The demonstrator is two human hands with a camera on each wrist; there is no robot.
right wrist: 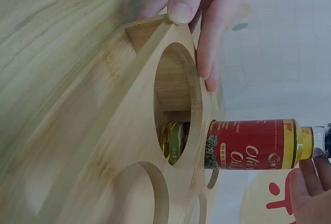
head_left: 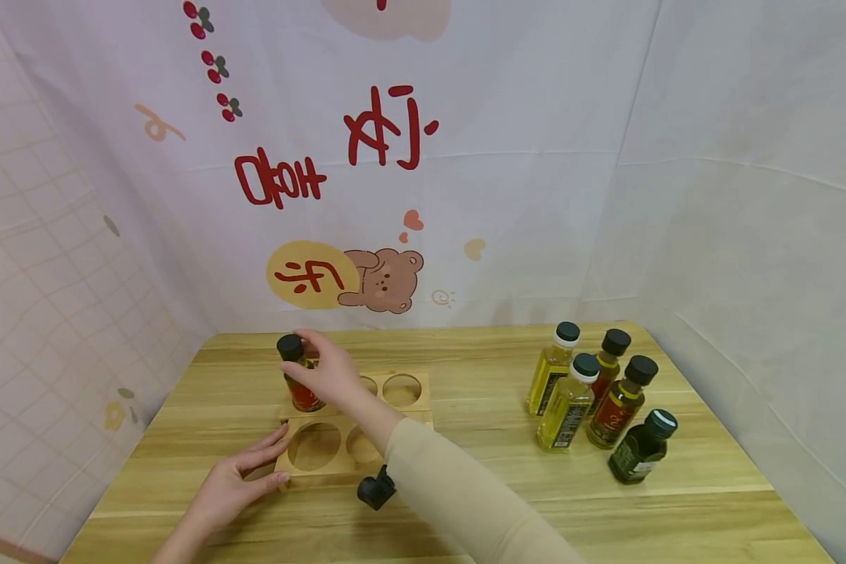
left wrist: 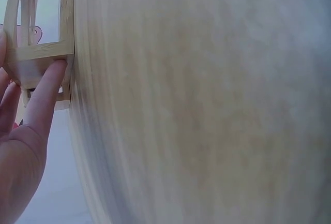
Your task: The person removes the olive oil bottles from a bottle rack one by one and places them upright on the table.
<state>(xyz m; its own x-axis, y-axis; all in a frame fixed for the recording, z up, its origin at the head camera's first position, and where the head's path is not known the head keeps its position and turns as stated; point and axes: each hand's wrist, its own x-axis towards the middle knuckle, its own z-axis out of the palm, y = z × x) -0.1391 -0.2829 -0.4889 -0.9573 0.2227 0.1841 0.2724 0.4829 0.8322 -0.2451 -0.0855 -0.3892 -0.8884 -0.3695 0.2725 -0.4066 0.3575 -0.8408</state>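
My right hand point(head_left: 334, 380) pinches the dark-capped upper end of a small olive oil bottle point(head_left: 305, 397) with a red label. The bottle stands at the back left hole of a two-tier bamboo rack point(head_left: 310, 480). In the right wrist view, the red label point(right wrist: 251, 144) shows above the upper tier. Yellow glass with a green label point(right wrist: 177, 140) shows through a front hole; whether it is the same bottle I cannot tell. My left hand point(head_left: 236, 479) rests against the rack's left end, fingers and thumb fairly straight. In the left wrist view, a straight finger point(left wrist: 47, 89) touches the end face.
Several oil bottles stand at the table's right: clear ones with yellow oil point(head_left: 564, 415), red-labelled ones point(head_left: 612, 415) and a short dark green bottle point(head_left: 639, 450). A black object point(head_left: 376, 491) shows beside my right sleeve. A white printed curtain point(head_left: 507, 196) hangs behind the wooden table point(head_left: 479, 501).
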